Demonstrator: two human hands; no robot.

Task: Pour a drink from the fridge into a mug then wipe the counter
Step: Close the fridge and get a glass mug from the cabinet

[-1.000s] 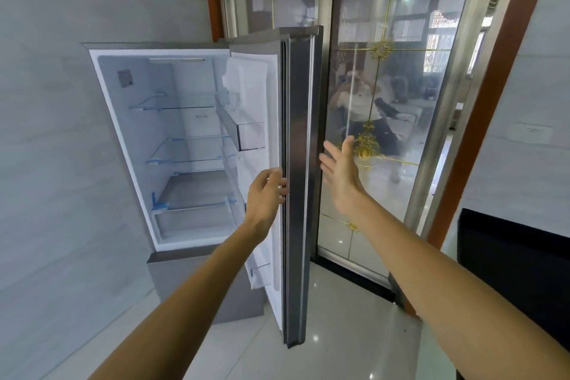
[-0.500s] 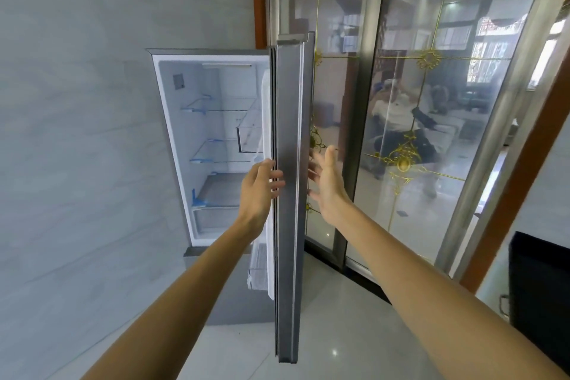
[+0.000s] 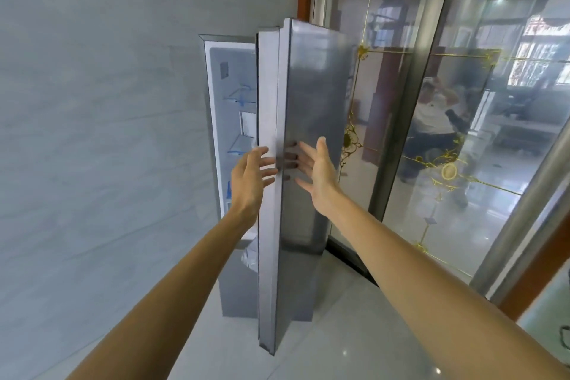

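A tall grey fridge stands against the left wall, its silver door swung partly open towards me, edge-on. Only a thin strip of white interior with glass shelves shows, and I see no drink or mug. My left hand is open, fingers spread, at the door's inner edge with the fingertips touching or just off it. My right hand is open too, palm against the door's outer face at about the same height. Neither hand holds anything.
A pale grey tiled wall fills the left. Glass sliding doors with gold ornament and a wooden frame stand right behind the fridge. Glossy white floor tiles lie below. A person is reflected in the glass.
The fridge door has swung from wide open to nearly edge-on, hiding most of the interior. My left hand let go of the door edge and spread; my right hand came onto the outer face.
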